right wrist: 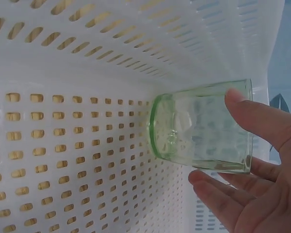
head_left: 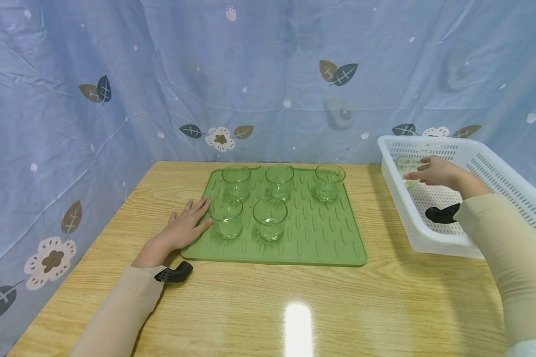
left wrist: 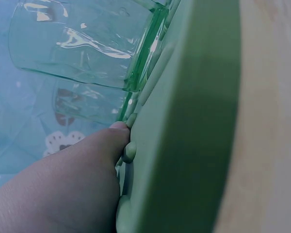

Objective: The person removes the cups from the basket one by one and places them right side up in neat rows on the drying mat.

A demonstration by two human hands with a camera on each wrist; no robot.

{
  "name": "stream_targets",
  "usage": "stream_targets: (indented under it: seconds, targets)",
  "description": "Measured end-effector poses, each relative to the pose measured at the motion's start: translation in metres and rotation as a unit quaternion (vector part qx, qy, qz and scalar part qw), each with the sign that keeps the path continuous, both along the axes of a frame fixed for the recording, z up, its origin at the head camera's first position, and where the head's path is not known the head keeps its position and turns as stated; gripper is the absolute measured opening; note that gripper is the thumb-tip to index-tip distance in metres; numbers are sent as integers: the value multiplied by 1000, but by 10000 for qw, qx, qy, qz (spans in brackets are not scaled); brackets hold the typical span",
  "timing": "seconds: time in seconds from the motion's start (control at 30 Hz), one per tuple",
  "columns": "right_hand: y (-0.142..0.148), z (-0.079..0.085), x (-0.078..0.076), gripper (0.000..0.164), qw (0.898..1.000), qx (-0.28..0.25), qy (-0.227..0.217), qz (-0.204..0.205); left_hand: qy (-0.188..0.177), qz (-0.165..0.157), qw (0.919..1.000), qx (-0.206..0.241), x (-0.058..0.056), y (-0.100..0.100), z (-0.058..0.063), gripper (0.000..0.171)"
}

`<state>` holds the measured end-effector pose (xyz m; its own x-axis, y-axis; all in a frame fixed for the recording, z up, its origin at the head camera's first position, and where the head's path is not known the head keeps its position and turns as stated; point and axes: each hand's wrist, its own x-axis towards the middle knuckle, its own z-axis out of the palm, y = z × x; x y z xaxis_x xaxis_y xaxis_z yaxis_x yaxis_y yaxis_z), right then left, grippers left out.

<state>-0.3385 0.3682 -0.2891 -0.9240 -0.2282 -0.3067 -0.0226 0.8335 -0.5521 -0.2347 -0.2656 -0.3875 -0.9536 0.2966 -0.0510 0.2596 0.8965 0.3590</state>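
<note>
In the white plastic basket, my right hand (head_left: pixel 441 173) holds a clear green-tinted drinking glass (head_left: pixel 404 164) near the far left corner. The right wrist view shows the thumb on one side of this glass (right wrist: pixel 199 128) near its rim, with fingers along the other side; its base is close to the perforated basket floor. My left hand (head_left: pixel 185 229) rests with spread fingers on the left edge of a green drying mat (head_left: pixel 323 245). Beside its thumb stands a front-row glass (head_left: pixel 226 218). The left wrist view shows the thumb (left wrist: pixel 94 150) against the ribbed mat surface.
Several upright glasses stand on the mat, among them a front one (head_left: pixel 270 220) and a back right one (head_left: pixel 329 182). The basket (head_left: pixel 417 233) sits right of the mat on the wooden table (head_left: pixel 232 307). A blue patterned curtain (head_left: pixel 268 59) hangs behind.
</note>
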Motion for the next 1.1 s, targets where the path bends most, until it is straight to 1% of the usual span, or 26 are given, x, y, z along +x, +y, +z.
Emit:
stream_targets:
  seconds: [0.1,0.27,0.53,0.67,0.83,0.93,1.1]
  targets:
    - [2,-1,-1,95,9995,-285,-165,2,-4,-2,10000,-14,0,0,0,72]
    - [5,-1,0,92,9989,-422,-204,-22,-3,-1,10000,-7,-1,1,-1,72]
    - [10,5,5,96,9987,-462,-34,-217,-24,2,10000,3,-1,0,-1,72]
    - [14,8,6,95,9965,-763,-65,-333,-43,3,10000,24,-1,-1,-1,72]
    - [20,14,10,94,9942,-967,2,-467,-49,-15,10000,9,-1,-1,0,72]
    - [23,18,13,95,9936,-1025,37,-481,-56,-17,10000,7,-1,-1,1,71]
    - [26,25,18,95,9900,-1317,58,-502,-59,-21,10000,12,0,0,2,71]
